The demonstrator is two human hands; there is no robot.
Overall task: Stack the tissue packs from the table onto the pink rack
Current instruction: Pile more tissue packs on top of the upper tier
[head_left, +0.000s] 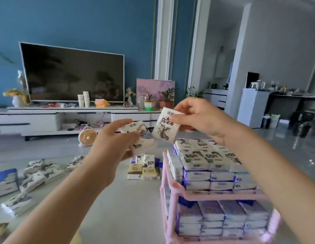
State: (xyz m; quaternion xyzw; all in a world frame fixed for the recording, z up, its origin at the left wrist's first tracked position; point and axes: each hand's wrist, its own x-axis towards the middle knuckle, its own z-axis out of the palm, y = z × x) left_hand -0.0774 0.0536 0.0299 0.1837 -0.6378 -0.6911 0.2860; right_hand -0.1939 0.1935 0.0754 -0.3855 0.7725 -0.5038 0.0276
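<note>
My right hand (pixel 200 117) pinches a white tissue pack with black ink art (pixel 166 127) by its top edge, held in the air above the pink rack (pixel 172 194). My left hand (pixel 114 140) grips two more white tissue packs (pixel 142 136), just left of the right one. The rack stands at lower right, its two visible shelves filled with stacked blue and white packs (pixel 209 166). Loose packs (pixel 36 175) lie on the table at left, and a small pile (pixel 144 168) sits at its far edge.
The table (pixel 128 205) spreads under both arms. Beyond it stand a small round fan (pixel 87 136) on the floor, a white TV cabinet (pixel 47 120) with cups and potted plants, and a large dark TV (pixel 73 73). Open floor lies to the right.
</note>
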